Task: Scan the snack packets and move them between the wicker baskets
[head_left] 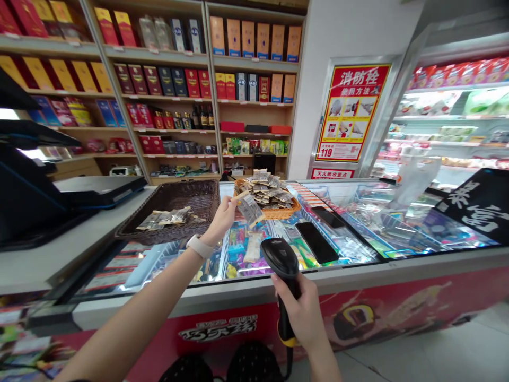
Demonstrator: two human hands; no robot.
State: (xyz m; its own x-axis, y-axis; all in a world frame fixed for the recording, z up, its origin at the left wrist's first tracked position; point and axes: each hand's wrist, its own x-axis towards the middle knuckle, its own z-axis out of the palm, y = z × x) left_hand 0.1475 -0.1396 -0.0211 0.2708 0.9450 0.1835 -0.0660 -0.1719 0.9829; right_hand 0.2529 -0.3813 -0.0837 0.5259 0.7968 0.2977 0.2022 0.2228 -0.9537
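Note:
My left hand (223, 213), with a white watch at the wrist, pinches a small clear packet (249, 207) by its upper left corner. The packet hangs just in front of a light wicker basket (278, 213), heaped with similar packets (267, 187). In my right hand (299, 307) is a black barcode scanner (280, 257), its fingers wrapped round the handle and the head tilted toward the freezer. Left of my left hand, a dark brown wicker basket (178, 193) holds several more packets (167, 218).
Both baskets rest on a glass-topped freezer (191, 289). Two phones (317, 242) (328, 216) lie on the glass at right. A counter with a black machine (95, 191) stands left, stocked shelves (175, 98) behind. A black printed cover (477, 207) is at far right.

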